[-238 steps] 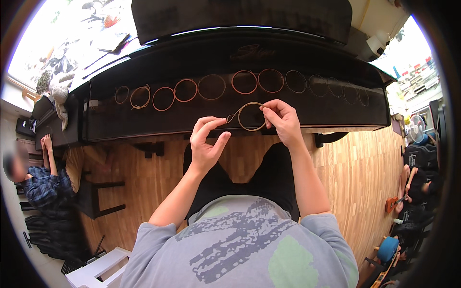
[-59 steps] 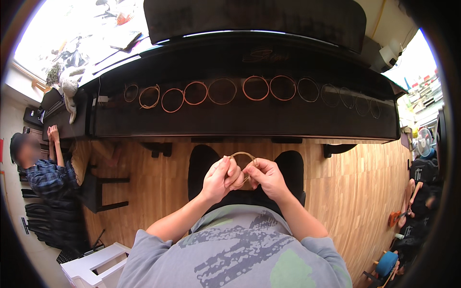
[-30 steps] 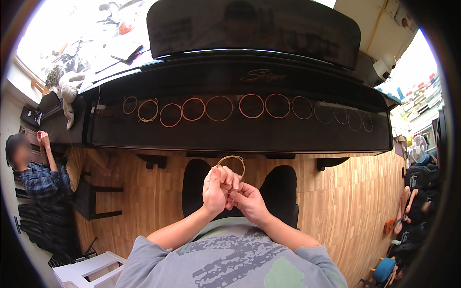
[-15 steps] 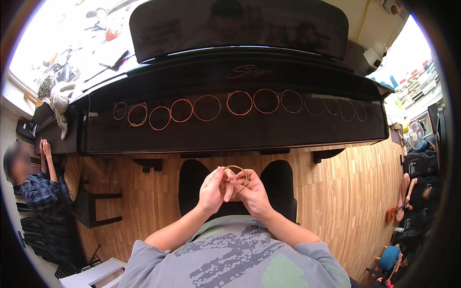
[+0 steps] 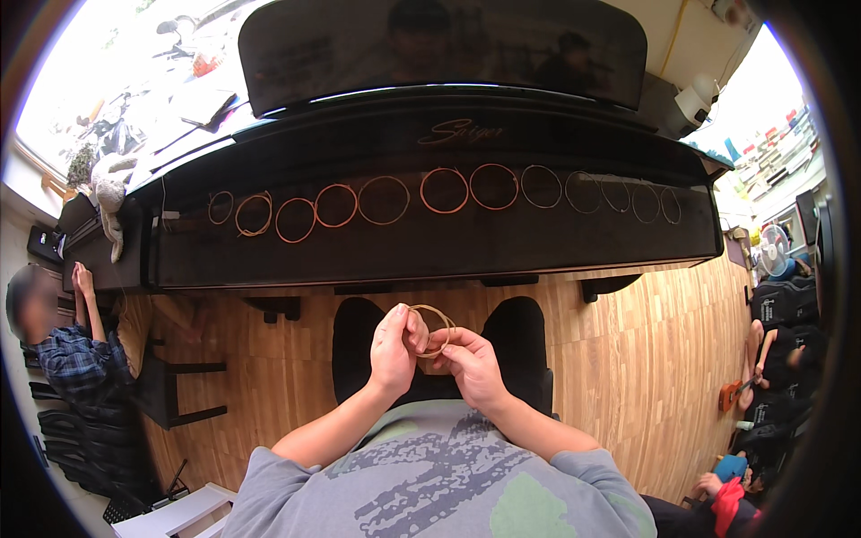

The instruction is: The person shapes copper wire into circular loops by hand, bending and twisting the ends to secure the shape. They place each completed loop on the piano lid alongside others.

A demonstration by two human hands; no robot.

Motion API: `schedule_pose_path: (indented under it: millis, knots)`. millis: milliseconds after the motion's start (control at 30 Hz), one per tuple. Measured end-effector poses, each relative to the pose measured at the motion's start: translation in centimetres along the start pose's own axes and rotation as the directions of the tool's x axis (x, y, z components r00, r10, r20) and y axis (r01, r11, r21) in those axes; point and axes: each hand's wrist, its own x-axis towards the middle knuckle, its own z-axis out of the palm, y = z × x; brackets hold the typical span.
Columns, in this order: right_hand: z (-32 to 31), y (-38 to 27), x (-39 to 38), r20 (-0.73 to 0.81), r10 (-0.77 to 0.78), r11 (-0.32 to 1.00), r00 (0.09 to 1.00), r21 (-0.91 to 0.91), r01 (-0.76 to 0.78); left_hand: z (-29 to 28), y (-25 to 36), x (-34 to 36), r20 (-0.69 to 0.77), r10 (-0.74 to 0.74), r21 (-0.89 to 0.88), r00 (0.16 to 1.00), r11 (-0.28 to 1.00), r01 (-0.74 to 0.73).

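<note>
Just above my lap, my left hand (image 5: 395, 354) has its fingers curled round a brass-coloured coiled wire loop (image 5: 433, 310). My right hand (image 5: 469, 366) pinches the same loop at its lower right. Beyond them, on the black piano (image 5: 430, 255), several coiled wires lie in a row: copper ones (image 5: 444, 212) toward the middle, a tangled bronze one (image 5: 254, 234) toward the left, and thinner silver ones (image 5: 542, 206) toward the right.
A person (image 5: 76, 354) sits at the left, hands raised at a dark surface, beside a black chair (image 5: 184, 417). More people (image 5: 780, 368) are at the right with a small guitar (image 5: 731, 394). A white stand (image 5: 170, 520) is at lower left; wooden flooring (image 5: 628, 359) surrounds me.
My hands came down from the piano toward my lap with the coil. Lately my fingers have shifted round it. Someone with red cloth has appeared at lower right.
</note>
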Motion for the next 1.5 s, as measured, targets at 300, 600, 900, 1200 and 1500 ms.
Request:
schedule_pose_path:
  millis: [300, 600, 900, 1200, 1500]
  knots:
    - [0.2, -0.2, -0.6, 0.032, -0.087, 0.99, 0.996, -0.108, 0.09, -0.2, -0.9, 0.4, -0.077, 0.159, 0.231, 0.984, 0.963, -0.137]
    - [1.1, -0.6, -0.5, -0.043, -0.061, 0.995, 0.997, -0.085, 0.057, -1.1, -1.6, 0.1, -0.002, 0.17, 0.365, 0.985, 0.918, -0.158]
    - [-0.2, -2.0, 0.6, 0.02, -0.039, 0.993, 0.999, 0.113, 0.037, -1.3, -0.3, 0.0, 0.097, -0.151, 0.287, 0.984, 0.951, 0.117]
    - [-0.4, -2.2, 0.8, 0.011, -0.081, 0.993, 0.997, 0.083, 0.08, -1.6, 0.2, -0.5, 0.151, -0.19, 0.335, 0.97, 0.933, 0.131]
    - [-0.8, -2.8, 0.7, 0.038, 0.026, 0.997, 0.999, 0.075, -0.029, -2.1, 0.3, -0.6, 0.2, -0.192, 0.414, 0.961, 0.905, 0.095]
